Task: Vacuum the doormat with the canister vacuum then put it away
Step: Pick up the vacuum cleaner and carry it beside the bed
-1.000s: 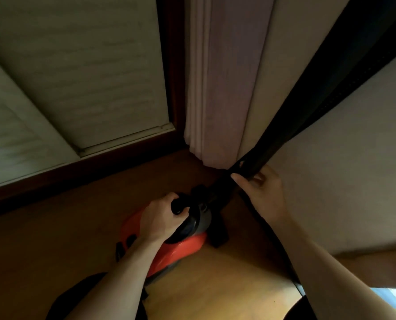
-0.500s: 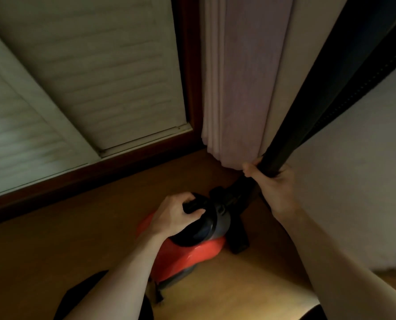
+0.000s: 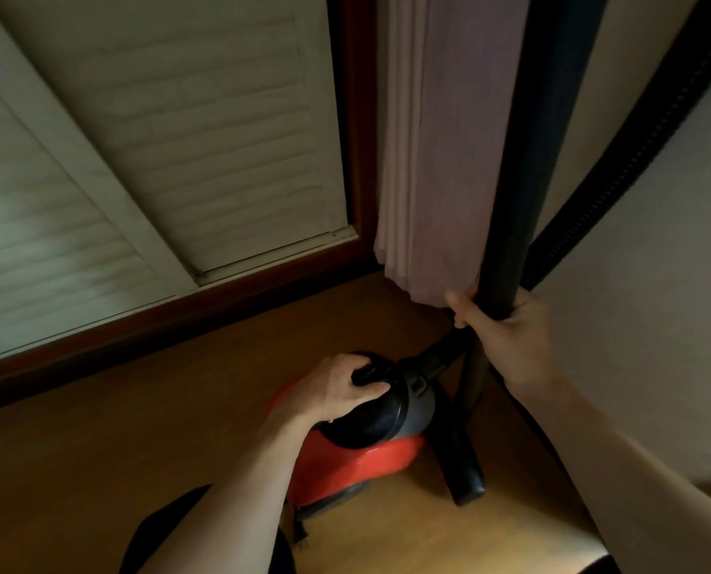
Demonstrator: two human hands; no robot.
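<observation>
The red canister vacuum [image 3: 370, 457] with a black top stands on the wooden floor in a dim corner. My left hand [image 3: 337, 389] grips the black handle on its top. A black wand [image 3: 540, 151] rises nearly upright beside the canister, and my right hand [image 3: 507, 329] grips it low down. The black floor nozzle [image 3: 465, 474] sits on the floor just right of the canister. A ribbed black hose [image 3: 643, 151] curves up behind the wand at the right. No doormat is in view.
A louvred white door [image 3: 179, 130] with a dark wooden frame fills the left and back. A pinkish curtain [image 3: 440, 159] hangs in the corner just behind the wand. A pale wall [image 3: 656, 325] closes the right side. Open wooden floor [image 3: 138, 449] lies to the left.
The wand has swung from a steep lean to nearly upright, and my right hand has slid up and gripped it. The canister has shifted towards the corner under my left hand.
</observation>
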